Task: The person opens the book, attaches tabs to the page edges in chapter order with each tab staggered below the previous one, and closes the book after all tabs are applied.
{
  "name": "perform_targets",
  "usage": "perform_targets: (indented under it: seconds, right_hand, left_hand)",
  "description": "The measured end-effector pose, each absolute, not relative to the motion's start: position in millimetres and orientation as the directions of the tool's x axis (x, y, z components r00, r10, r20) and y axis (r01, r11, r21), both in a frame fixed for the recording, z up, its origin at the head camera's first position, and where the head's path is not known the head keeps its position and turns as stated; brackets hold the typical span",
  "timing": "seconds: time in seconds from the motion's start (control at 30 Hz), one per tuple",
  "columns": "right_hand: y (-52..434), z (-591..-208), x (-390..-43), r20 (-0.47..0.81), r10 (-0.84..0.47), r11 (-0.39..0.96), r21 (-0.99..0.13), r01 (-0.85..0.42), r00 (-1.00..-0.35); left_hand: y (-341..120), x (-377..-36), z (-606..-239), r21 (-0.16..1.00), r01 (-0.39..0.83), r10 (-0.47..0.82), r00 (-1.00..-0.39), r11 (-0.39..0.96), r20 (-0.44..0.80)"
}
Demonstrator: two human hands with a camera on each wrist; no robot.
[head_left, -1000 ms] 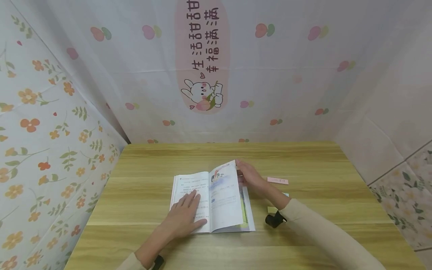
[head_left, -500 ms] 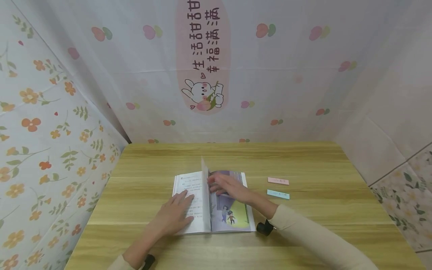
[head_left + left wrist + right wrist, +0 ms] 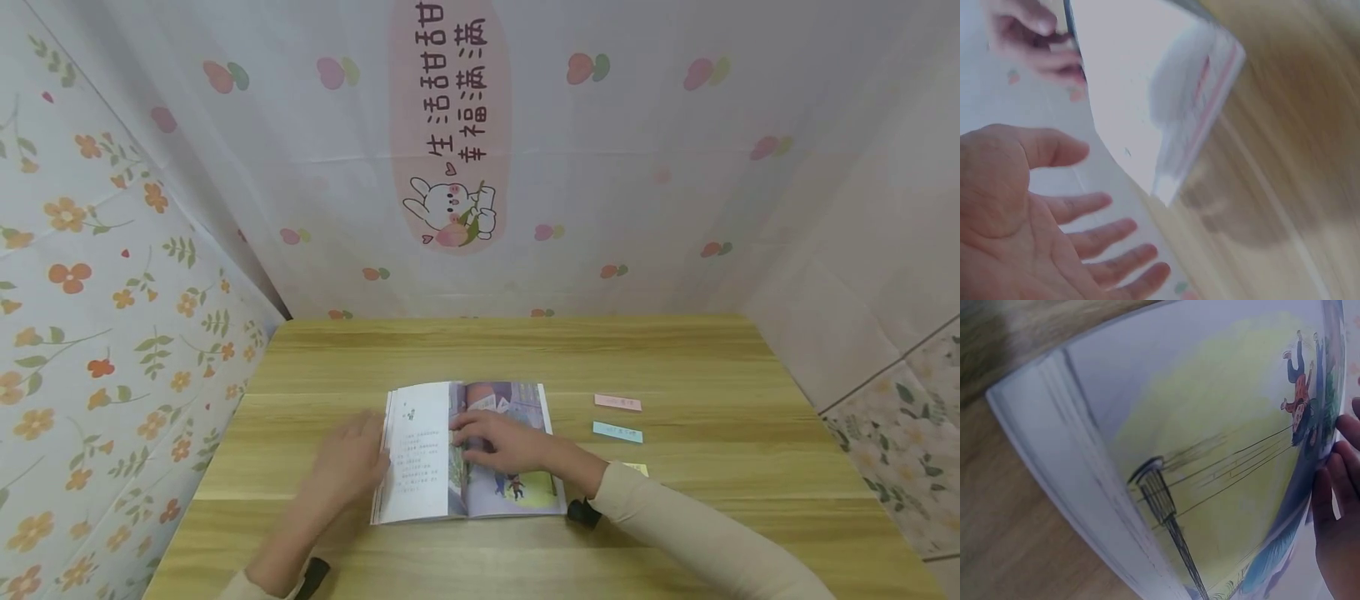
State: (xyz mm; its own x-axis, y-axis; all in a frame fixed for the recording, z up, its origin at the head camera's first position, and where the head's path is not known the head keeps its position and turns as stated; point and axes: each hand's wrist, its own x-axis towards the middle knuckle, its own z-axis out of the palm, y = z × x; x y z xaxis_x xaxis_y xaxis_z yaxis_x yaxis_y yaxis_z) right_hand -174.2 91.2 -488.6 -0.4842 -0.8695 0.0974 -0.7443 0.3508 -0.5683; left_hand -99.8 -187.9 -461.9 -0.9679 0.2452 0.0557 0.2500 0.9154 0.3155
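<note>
An open picture book lies on the wooden table. Its left page carries printed text, and its right page a purple and yellow drawing with a street lamp and a small figure. My left hand, blurred, is at the book's left edge; in the left wrist view the hand has its fingers spread, holding nothing, with the book's corner beyond them. Across the right page reaches my right hand, its fingertips on the paper by the centre fold. The right wrist view shows these fingers extended against the page.
Right of the book lie a pink paper strip and a blue one, both with writing. A yellow strip is partly covered by the right sleeve. Patterned cloth hangs behind the table.
My right hand has turned a page over to the left, uncovering the purple drawing. My left hand has slid left off the page to the book's edge.
</note>
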Motion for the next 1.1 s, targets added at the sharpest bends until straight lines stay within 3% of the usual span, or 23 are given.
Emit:
perform_targets:
  seconds: [0.23, 0.5, 0.67, 1.1]
  right_hand:
    - [90.4, -490.5, -175.9, 0.074, -0.877, 0.363, -0.546, -0.755, -0.475]
    - [90.6, -492.2, -179.1, 0.085, -0.886, 0.354, -0.512, -0.783, -0.456]
    - [88.4, -491.4, -179.3, 0.093, -0.893, 0.342, -0.499, -0.797, -0.441]
    - [85.6, -493.7, -174.4, 0.042, -0.884, 0.399, -0.448, -0.8, -0.465]
  left_hand:
    - [-157.5, -94.4, -474.7, 0.322, 0.435, 0.436, -0.897, 0.841, 0.073]
    - [-129.0, -87.5, -481.8, 0.26, 0.519, 0.536, -0.844, 0.814, 0.007]
    - [-120.7, -84.8, -480.2, 0.205, 0.546, 0.555, -0.832, 0.812, 0.014]
    - [-119.5, -81.1, -478.1, 0.224, 0.513, 0.531, -0.847, 0.829, -0.024]
